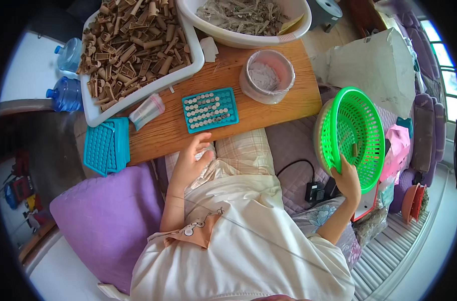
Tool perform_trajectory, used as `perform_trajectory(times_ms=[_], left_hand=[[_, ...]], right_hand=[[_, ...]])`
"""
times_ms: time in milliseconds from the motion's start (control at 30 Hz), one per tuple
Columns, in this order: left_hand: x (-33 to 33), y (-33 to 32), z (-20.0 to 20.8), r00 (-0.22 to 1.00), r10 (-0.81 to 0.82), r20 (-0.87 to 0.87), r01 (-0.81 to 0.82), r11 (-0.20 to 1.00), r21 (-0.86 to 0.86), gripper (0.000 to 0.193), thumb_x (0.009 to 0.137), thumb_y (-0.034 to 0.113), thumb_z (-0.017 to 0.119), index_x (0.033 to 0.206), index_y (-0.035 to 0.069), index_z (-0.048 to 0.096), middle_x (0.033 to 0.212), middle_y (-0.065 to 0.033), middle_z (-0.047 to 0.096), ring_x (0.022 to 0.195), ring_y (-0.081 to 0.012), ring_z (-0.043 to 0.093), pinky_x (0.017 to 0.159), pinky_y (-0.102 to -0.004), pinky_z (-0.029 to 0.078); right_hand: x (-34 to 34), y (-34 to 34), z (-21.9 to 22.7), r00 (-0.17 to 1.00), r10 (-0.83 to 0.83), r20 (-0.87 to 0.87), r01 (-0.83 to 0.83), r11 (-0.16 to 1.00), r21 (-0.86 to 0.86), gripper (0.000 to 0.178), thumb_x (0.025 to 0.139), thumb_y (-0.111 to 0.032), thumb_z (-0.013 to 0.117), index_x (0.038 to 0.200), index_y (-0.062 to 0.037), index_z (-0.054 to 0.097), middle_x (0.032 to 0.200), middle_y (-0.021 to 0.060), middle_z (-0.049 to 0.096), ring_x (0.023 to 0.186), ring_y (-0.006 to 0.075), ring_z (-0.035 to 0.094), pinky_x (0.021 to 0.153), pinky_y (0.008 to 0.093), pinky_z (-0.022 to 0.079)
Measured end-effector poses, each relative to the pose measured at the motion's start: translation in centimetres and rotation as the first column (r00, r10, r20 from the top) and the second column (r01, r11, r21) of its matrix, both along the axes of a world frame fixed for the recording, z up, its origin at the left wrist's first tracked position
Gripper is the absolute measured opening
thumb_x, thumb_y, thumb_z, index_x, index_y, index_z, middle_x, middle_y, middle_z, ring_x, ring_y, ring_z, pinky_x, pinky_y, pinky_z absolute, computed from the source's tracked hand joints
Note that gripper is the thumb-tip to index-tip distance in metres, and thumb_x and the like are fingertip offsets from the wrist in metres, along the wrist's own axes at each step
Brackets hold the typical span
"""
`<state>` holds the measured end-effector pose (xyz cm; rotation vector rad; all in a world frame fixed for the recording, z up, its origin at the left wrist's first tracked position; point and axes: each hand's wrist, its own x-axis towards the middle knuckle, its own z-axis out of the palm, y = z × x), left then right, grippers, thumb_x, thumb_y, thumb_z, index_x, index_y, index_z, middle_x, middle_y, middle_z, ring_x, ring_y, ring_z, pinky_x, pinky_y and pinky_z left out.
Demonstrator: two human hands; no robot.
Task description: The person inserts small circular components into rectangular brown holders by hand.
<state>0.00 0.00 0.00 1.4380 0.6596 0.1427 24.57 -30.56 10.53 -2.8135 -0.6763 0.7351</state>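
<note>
My right hand (pixel 347 179) is closed on the near rim of a bright green plastic basket (pixel 360 178), which is tilted on its side at the right. At least one small brown piece (pixel 354 149) lies inside it. My left hand (pixel 192 159) hovers over my lap, just short of the table's front edge. Its fingers are loosely bent with the thumb apart, and nothing shows in them. Closest to it on the table is a teal tray (pixel 235 114) with round pockets, many holding small whitish discs and a few darker ones.
On the wooden table (pixel 288 115) stand a white tub (pixel 196 64) of brown half-tube pieces, a basin (pixel 228 41) of clear plastic bits and a pail (pixel 253 93) of pale material. Stacked teal trays (pixel 106 148) overhang the left edge. A black plug adapter (pixel 315 191) lies between my lap and the basket.
</note>
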Motion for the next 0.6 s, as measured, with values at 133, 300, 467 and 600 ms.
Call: perform_trajectory(times_ms=[133,300,467,600], left_hand=[[0.7,0.0,0.2,0.997,-0.07,-0.01,0.071,0.992,0.1,0.04,0.079,0.013,0.057,0.115,0.004,0.042,0.115,-0.0099,0.049,0.1,-0.0225,0.051,0.086,-0.0315,0.039],[1.0,0.4,1.4,0.995,-0.087,-0.041,0.093,0.977,0.19,0.038,0.079,0.01,0.056,0.114,0.003,0.044,0.113,-0.0098,0.05,0.1,-0.0218,0.052,0.085,-0.0319,0.041],[0.9,1.8,2.2,0.991,-0.107,-0.082,0.126,0.953,0.275,0.036,0.078,0.013,0.057,0.111,0.004,0.046,0.11,-0.0114,0.052,0.098,-0.0235,0.053,0.083,-0.0325,0.042],[0.2,2.8,3.2,0.983,-0.062,-0.174,0.125,0.916,0.38,0.035,0.077,0.013,0.057,0.109,0.004,0.048,0.106,-0.0122,0.053,0.095,-0.025,0.054,0.081,-0.0324,0.042]], right_hand=[[0.3,-0.1,1.3,0.992,0.066,-0.109,-0.064,0.998,0.026,0.045,0.067,-0.013,0.062,0.108,-0.0019,0.047,0.081,0.0228,0.056,0.079,0.0382,0.054,0.064,0.0411,0.041],[3.3,0.5,2.6,0.994,0.104,0.027,-0.097,0.976,-0.193,0.051,0.066,-0.023,0.066,0.108,0.0,0.047,0.084,0.0231,0.057,0.082,0.0374,0.055,0.068,0.0425,0.042],[9.2,8.4,7.9,0.861,0.329,0.387,-0.306,0.944,-0.123,0.049,0.073,-0.021,0.06,0.116,-0.0029,0.045,0.102,0.0197,0.055,0.093,0.0345,0.052,0.078,0.0415,0.041],[16.6,23.8,5.9,0.747,0.57,0.342,-0.661,0.695,0.284,0.033,0.079,-0.014,0.055,0.11,-0.0029,0.051,0.098,0.0149,0.058,0.087,0.0204,0.058,0.075,0.03,0.044]])
